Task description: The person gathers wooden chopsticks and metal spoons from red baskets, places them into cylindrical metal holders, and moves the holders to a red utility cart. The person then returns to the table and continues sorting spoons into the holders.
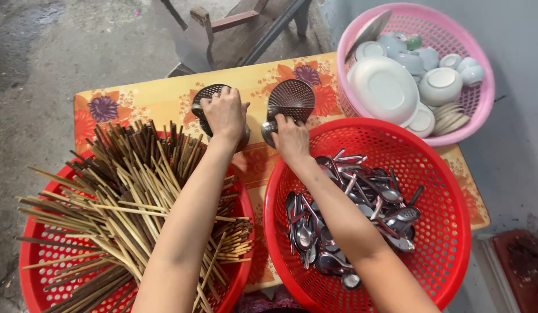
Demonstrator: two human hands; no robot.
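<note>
The left hand [224, 113] has its fingers curled over a round perforated metal strainer [211, 98], gripping it against the flowered yellow table [165, 95]. The right hand [290, 138] closes its fingers around the base of a second strainer [291, 100], whose mesh bowl tilts up just beyond the fingertips. Below the left wrist lies a red basket [34, 278] heaped with chopsticks [130, 197]; under the right forearm sits another red basket [448, 174] of metal spoons [367, 197]. Beyond the right fingers, a pink basket [483, 98] holds white bowls [385, 87].
</note>
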